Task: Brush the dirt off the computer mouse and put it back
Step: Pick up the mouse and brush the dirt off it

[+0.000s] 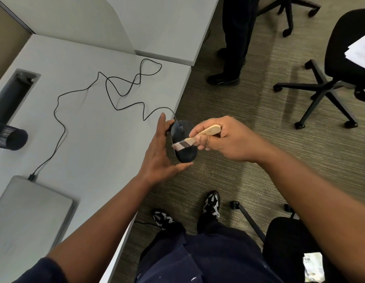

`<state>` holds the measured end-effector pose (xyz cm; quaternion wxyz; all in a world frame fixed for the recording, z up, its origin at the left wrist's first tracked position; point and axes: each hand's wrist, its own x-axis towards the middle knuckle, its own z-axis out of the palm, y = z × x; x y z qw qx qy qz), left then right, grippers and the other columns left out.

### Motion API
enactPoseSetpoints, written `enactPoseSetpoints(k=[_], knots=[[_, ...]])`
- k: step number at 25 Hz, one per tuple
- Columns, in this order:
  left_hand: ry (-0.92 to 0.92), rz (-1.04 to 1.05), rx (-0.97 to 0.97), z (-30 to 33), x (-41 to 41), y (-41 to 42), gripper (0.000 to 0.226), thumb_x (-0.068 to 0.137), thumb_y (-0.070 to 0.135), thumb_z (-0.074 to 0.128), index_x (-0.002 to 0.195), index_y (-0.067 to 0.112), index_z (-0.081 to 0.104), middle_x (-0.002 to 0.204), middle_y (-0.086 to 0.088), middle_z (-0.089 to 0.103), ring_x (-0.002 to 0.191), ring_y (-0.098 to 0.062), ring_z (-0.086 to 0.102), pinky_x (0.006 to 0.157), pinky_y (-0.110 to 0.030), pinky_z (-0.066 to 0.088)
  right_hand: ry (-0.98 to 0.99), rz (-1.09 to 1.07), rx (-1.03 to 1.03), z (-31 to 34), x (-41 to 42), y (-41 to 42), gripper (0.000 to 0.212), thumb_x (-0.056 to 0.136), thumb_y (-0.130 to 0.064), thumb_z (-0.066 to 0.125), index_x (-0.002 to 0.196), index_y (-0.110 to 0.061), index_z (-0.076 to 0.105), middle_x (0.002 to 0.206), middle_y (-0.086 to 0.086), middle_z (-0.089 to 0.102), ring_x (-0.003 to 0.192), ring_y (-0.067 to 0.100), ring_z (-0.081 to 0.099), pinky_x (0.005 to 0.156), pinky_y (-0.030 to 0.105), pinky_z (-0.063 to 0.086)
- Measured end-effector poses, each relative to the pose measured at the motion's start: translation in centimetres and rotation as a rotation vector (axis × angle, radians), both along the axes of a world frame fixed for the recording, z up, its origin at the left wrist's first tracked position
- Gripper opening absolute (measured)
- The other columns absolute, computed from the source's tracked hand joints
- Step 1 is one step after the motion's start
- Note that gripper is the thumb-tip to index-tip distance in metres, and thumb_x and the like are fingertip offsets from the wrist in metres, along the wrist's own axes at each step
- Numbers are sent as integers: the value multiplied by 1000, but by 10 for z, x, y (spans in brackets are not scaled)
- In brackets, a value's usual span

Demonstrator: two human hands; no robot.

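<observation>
My left hand [158, 154] holds a black wired computer mouse [184, 154] in the air just past the desk's right edge, fingers at its front and thumb under its rear. My right hand [224, 139] grips the wooden handle of a small brush [206, 133]. The brush's pale bristles [180, 146] lie across the mouse's top. The mouse's black cable [108, 86] loops over the grey desk [91, 129] to a plug at a closed laptop [28, 211].
A dark mesh cup [9, 137] lies at the desk's left, beside a recessed cable slot [14, 92]. Another person's legs [232, 41] stand by the desk's far corner. Black office chairs [330, 78] sit on the carpet to the right.
</observation>
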<state>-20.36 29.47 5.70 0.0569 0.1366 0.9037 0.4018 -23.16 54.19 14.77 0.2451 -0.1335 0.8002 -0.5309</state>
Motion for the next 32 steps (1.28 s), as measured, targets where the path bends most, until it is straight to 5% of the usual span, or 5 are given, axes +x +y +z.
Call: enactPoseSetpoints(k=[7, 16, 22, 28, 32], knots=[[-10, 21, 48, 0, 1, -6, 151, 64, 57, 95, 166, 46, -16, 155, 43, 29, 144, 11, 39, 111, -7, 35, 64, 296, 351, -1, -5, 8, 15, 103, -27, 65, 105, -36, 76, 71, -24, 67, 66, -2, 62, 58, 16, 43], [-7, 10, 36, 3, -5, -2, 146, 64, 59, 92, 162, 54, -15, 152, 45, 29, 141, 14, 39, 108, -15, 40, -4, 224, 47, 6, -3, 5, 17, 100, -27, 71, 109, -40, 77, 94, -4, 77, 87, 25, 71, 79, 52, 59], [-7, 4, 19, -2, -7, -4, 147, 66, 57, 95, 164, 52, -14, 155, 40, 31, 141, 10, 41, 109, -7, 37, -36, 292, 153, -3, -2, 8, 18, 100, -23, 70, 106, -38, 78, 91, -7, 76, 87, 17, 70, 84, 48, 58], [-47, -10, -10, -3, -8, 2, 150, 62, 58, 96, 164, 50, -14, 161, 19, 38, 140, 11, 40, 109, -13, 39, -55, 302, 206, 1, -9, 14, 13, 100, -23, 70, 103, -34, 77, 83, -16, 76, 78, 1, 71, 68, 16, 52], [-51, -22, -9, -2, -7, 4, 150, 61, 60, 95, 164, 51, -14, 156, 28, 38, 139, 13, 40, 108, -11, 38, -4, 286, 280, 5, -11, 16, 12, 101, -25, 67, 101, -32, 76, 83, -11, 78, 76, 1, 71, 70, 27, 53]])
